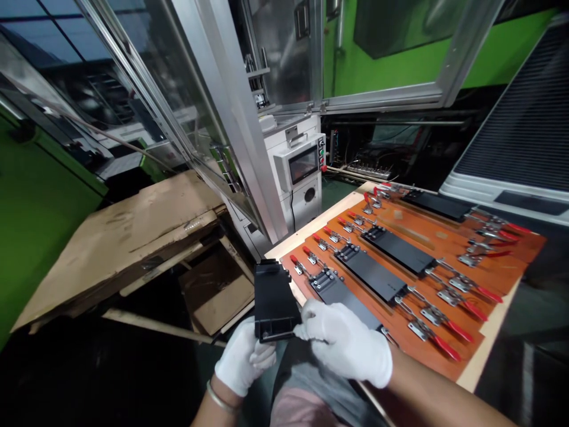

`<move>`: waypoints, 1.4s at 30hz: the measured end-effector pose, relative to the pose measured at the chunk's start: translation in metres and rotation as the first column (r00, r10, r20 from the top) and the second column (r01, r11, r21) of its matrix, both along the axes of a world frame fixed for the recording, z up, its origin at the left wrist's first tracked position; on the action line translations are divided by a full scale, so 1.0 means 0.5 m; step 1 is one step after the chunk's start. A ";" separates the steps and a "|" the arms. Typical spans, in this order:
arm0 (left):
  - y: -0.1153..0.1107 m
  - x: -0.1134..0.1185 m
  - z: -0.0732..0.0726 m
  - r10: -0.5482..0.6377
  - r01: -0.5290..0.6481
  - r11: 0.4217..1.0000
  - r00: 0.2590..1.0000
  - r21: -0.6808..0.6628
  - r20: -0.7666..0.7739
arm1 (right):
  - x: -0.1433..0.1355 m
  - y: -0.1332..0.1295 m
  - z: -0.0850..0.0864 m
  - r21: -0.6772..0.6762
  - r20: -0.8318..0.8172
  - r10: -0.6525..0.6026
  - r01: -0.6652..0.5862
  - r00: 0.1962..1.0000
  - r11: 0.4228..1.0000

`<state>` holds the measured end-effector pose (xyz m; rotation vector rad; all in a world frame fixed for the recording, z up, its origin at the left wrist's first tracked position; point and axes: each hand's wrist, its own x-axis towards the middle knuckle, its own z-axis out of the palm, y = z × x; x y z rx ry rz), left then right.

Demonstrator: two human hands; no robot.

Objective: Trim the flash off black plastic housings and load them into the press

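Observation:
A black rectangular plastic part (274, 299) is held up in front of my body, to the left of the orange board. My left hand (245, 357), in a white glove, is closed around its lower left edge. At its lower right corner, my right hand (344, 339), also gloved in white, has its fingers pressed together; whether they grip the part or something small there cannot be made out. My right hand partly covers a dark plate (344, 299) clamped on the orange board (466, 347).
Several dark plates lie clamped on the board, among red-handled toggle clamps (447, 347). Behind stands a white machine with a screen (303, 164) and an aluminium-framed door (240, 118). A cardboard-covered table (133, 225) is at the left.

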<state>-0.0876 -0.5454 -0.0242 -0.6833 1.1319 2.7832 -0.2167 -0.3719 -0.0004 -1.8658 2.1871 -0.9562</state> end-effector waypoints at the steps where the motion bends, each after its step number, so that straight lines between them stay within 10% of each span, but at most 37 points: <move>1: -0.001 -0.001 0.000 0.002 -0.002 1.000 1.000 0.002 0.004 | 0.000 0.000 -0.002 -0.017 0.006 0.014 -0.014 1.000 1.000; 19: 0.013 -0.016 0.021 0.046 -0.048 0.999 0.997 0.024 0.064 | 0.012 -0.019 0.017 0.121 -0.086 0.008 0.002 0.996 0.993; 42: 0.013 -0.014 0.014 0.032 -0.032 0.999 0.999 -0.005 0.035 | 0.026 -0.028 0.002 -0.061 0.043 -0.043 0.045 0.998 0.997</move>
